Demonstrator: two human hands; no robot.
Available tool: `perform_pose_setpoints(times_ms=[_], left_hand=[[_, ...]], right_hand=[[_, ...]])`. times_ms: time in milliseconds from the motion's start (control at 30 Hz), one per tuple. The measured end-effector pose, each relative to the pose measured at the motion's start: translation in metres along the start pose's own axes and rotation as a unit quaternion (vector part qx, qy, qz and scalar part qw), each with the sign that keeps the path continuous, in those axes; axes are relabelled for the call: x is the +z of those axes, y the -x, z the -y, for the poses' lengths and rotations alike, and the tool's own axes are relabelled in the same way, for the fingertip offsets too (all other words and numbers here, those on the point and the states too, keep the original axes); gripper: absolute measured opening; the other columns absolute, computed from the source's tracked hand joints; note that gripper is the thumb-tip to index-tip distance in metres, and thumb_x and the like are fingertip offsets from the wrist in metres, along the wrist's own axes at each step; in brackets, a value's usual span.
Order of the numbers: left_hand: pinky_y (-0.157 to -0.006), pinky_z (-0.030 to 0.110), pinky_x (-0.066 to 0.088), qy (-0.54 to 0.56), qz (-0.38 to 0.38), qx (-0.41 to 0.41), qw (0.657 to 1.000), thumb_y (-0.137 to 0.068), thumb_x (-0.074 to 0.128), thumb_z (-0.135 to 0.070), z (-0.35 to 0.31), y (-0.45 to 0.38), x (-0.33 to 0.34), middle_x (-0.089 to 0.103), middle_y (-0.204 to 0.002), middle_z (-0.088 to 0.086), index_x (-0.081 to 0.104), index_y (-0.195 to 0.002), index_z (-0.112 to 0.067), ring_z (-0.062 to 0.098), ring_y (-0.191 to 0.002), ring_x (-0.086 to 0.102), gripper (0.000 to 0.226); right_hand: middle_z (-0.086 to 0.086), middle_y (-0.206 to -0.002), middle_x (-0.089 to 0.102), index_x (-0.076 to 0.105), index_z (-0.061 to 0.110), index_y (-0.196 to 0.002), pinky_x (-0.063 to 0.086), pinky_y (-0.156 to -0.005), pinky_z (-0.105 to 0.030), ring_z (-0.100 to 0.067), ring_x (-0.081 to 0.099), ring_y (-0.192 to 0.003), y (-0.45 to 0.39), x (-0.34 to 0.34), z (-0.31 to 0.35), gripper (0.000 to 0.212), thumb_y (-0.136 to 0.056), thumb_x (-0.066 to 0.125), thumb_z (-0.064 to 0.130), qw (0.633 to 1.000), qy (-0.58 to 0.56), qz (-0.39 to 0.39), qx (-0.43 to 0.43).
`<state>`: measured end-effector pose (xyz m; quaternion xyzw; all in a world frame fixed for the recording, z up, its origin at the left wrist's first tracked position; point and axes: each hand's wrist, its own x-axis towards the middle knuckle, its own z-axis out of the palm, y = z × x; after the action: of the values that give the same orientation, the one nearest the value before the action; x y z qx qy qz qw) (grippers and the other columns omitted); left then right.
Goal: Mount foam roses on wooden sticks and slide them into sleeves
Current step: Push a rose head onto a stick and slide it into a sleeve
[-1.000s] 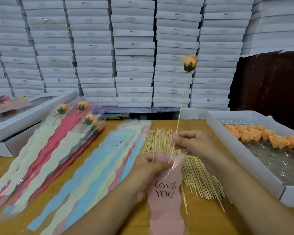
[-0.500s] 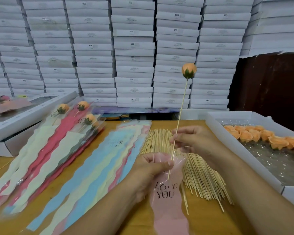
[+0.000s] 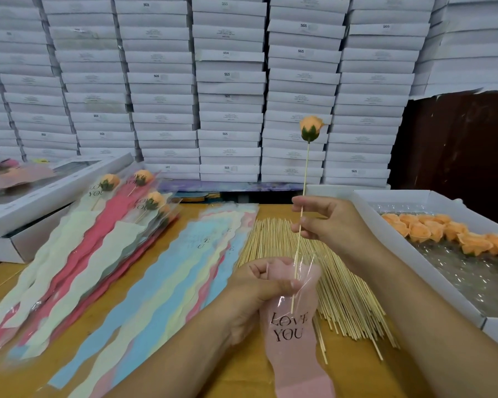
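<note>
Sinking deeper than before — stick [image 3: 303, 206] in right hand [image 3: 332, 225], sleeve [image 3: 292, 317] pinched by left hand [image 3: 259, 294].

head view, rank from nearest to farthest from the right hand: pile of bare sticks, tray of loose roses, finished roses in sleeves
From the right hand:
1. pile of bare sticks, just below and beneath it.
2. tray of loose roses, on the table's right side.
3. finished roses in sleeves, far across on the left.

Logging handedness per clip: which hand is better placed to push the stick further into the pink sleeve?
Probably the right hand: it pinches the stick above the sleeve, whose mouth the left hand holds.
</note>
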<state>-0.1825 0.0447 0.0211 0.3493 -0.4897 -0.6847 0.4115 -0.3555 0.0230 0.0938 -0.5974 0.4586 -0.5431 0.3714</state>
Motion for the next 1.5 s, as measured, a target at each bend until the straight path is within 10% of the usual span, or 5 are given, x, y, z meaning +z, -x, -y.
perform_pose_setpoints(times_ms=[467,800,1000,1133,1500], left_hand=[[-0.094,0.057,0.051,-0.002,-0.038,0.002,0.999,-0.081,0.079,-0.025,0.003,0.0,0.001,0.071,-0.103,0.028,0.074,-0.099,-0.002,0.037,-0.089,0.064,0.03],[-0.064,0.034,0.057,0.007,0.016,0.014,1.0,-0.076,0.081,-0.008,0.004,0.002,0.002,0.071,-0.098,0.024,0.076,-0.104,-0.005,0.03,-0.077,0.068,0.029],[-0.076,0.041,0.056,0.014,0.001,0.012,1.0,-0.088,0.072,-0.004,0.0,0.003,0.003,0.065,-0.091,0.026,0.073,-0.095,0.001,0.032,-0.076,0.063,0.009],[-0.101,0.065,0.041,0.046,-0.03,0.001,0.998,-0.088,0.071,-0.004,-0.004,0.003,0.007,0.058,-0.104,0.035,0.059,-0.118,0.016,0.043,-0.092,0.054,0.037],[-0.095,0.052,0.05,0.051,-0.004,-0.018,0.999,-0.087,0.072,-0.007,-0.001,0.005,0.008,0.064,-0.108,0.034,0.059,-0.119,0.017,0.036,-0.09,0.063,0.042]], right_hand=[[0.002,-0.104,0.075,0.073,0.024,-0.099,0.055,-0.066,-0.018,-0.017,0.075,-0.079,0.0,-0.002,-0.007,0.036,-0.087,0.066,-0.008,1.0,-0.019,0.01,-0.013],[0.002,-0.103,0.076,0.073,0.025,-0.098,0.055,-0.066,-0.018,-0.016,0.075,-0.079,0.001,-0.003,-0.007,0.035,-0.086,0.066,-0.008,1.0,-0.02,0.012,-0.015],[0.001,-0.1,0.077,0.075,0.023,-0.094,0.055,-0.067,-0.018,-0.016,0.075,-0.081,0.004,-0.005,-0.007,0.032,-0.084,0.07,-0.006,1.0,-0.014,0.019,-0.012],[0.004,-0.097,0.077,0.074,0.021,-0.097,0.054,-0.064,-0.017,-0.014,0.075,-0.077,0.007,0.0,-0.009,0.032,-0.083,0.07,-0.008,0.999,-0.001,0.04,-0.014],[0.002,-0.109,0.074,0.074,0.018,-0.104,0.06,-0.077,-0.03,-0.016,0.072,-0.1,-0.005,-0.002,-0.001,0.022,-0.091,0.064,0.005,0.999,-0.04,0.007,0.026]])
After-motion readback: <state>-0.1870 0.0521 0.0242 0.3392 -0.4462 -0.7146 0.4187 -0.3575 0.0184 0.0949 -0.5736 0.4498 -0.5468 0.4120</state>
